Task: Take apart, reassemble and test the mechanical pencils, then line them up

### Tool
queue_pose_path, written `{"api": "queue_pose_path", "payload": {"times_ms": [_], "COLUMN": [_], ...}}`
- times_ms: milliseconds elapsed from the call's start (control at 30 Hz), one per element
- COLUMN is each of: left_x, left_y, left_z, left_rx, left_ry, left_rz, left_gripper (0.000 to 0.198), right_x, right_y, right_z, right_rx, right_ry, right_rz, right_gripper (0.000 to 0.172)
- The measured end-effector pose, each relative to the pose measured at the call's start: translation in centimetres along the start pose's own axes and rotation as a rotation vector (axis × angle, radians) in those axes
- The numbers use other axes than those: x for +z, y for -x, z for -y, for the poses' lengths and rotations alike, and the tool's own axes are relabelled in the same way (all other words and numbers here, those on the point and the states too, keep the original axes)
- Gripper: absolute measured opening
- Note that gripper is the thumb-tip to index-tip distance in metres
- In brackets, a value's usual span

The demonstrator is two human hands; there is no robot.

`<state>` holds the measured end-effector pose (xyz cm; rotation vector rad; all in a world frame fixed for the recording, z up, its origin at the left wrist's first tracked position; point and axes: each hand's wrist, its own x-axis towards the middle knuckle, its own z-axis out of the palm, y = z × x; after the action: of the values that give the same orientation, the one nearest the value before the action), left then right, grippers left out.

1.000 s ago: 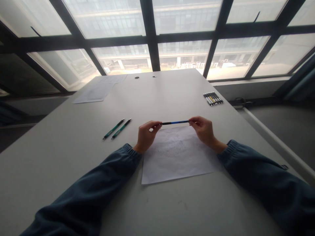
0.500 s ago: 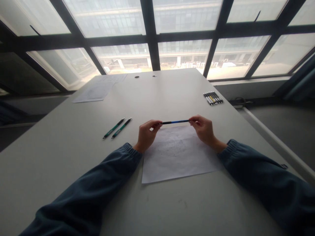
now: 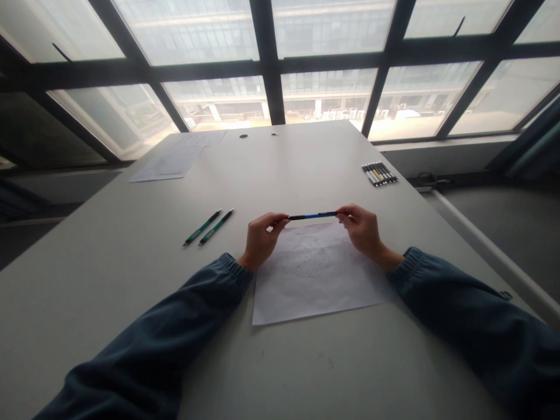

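Note:
A blue and black pen (image 3: 312, 216) is held level between my two hands, above the far edge of a white sheet of paper (image 3: 324, 286) with faint marks on it. My left hand (image 3: 264, 238) pinches the pen's left end between thumb and fingers. At its right end, the fingertips of my right hand (image 3: 361, 230) are closed on it. Two green and black pens, one on the left (image 3: 202, 228) and one beside it (image 3: 217, 227), lie slanted on the table left of my left hand.
On the white table (image 3: 280, 175), a row of several pens (image 3: 379, 174) lies near the right edge. Papers (image 3: 168, 160) rest at the far left. Tall windows stand behind the table, and a pale rail (image 3: 490, 245) runs along its right side.
The pen has turned slightly about its length, so a dark clip now shows near its right end. Both hands stay in place.

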<state>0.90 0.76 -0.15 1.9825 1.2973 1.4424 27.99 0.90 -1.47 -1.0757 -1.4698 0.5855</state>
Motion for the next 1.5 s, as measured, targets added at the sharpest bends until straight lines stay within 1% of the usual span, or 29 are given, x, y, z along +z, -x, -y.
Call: {"api": "queue_pose_path", "payload": {"times_ms": [167,400,733,933,1100,1500], "left_x": [0.01,-0.02,-0.06,-0.01,0.0,-0.01], "left_y": [-0.01,-0.09,-0.09,-0.1,-0.05,0.06], "left_z": [0.23,0.2,-0.12,-0.2,0.04,0.53], "left_rx": [-0.004,-0.011,-0.008,-0.01,-0.016,-0.027], "left_ry": [-0.005,0.012,0.006,0.026,0.029,0.035], "left_rz": [0.003,0.006,0.01,0.008,0.01,0.015], "left_gripper": [0.019,0.021,0.022,0.025,0.026,0.026], "right_x": [0.06,0.06,0.01,0.05,0.0,0.01], "right_y": [-0.04,-0.02,-0.01,0.01,0.0,-0.01], "right_z": [0.05,0.36,0.09,0.26,0.15,0.06], "right_rx": [-0.007,-0.006,0.004,0.014,0.013,0.006], "right_ry": [0.002,0.007,0.002,0.012,0.007,0.026], "right_rz": [0.003,0.003,0.005,0.002,0.005,0.001], "right_gripper": [0.017,0.013,0.015,0.016,0.014,0.017]}}
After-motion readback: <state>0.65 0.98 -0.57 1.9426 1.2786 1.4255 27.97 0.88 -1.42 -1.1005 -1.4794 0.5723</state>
